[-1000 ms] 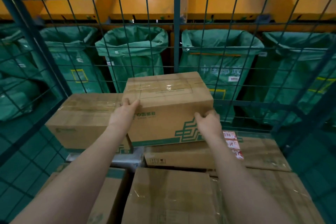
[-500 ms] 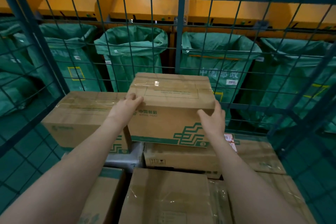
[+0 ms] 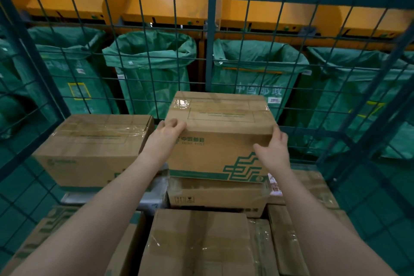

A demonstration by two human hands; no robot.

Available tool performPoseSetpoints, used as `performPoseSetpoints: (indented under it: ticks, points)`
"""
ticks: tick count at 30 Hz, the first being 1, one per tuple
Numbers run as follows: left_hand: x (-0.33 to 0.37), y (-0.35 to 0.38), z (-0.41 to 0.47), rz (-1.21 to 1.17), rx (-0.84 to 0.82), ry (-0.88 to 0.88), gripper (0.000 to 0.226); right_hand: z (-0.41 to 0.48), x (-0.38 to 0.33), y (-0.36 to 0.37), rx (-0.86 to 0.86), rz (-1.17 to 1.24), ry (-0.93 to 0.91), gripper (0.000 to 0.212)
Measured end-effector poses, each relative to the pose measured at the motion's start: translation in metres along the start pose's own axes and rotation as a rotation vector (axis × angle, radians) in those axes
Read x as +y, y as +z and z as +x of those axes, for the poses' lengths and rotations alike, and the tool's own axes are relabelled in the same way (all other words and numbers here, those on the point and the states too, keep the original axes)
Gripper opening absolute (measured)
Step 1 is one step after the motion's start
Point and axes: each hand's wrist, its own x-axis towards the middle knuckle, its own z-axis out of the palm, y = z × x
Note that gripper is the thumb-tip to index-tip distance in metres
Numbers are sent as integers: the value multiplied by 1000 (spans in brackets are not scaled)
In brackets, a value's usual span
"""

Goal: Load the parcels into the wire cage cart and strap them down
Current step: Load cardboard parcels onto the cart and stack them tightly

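Since plain taped cardboard cartons (image 3: 197, 242) nearest the camera fill the tier below, seat the brown cardboard box with green postal logo (image 3: 220, 141) square on the flat taped carton (image 3: 215, 197) under it. Left hand (image 3: 164, 139) curls over its top-left corner, right hand (image 3: 274, 152) presses straight-fingered on its right edge. Push evenly until flush with the big brown carton (image 3: 94, 148) left of it and snug to the green wire cage wall (image 3: 211, 56) behind. Versus a second ago: right hand moved up from the lower right corner.
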Motion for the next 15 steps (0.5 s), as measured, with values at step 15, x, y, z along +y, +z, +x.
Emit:
performPoseSetpoints:
  ticks: [15]
  points:
    - [21, -33, -21, 182, -235, -166, 81, -13, -23, -7, -132, -310, 17, 79]
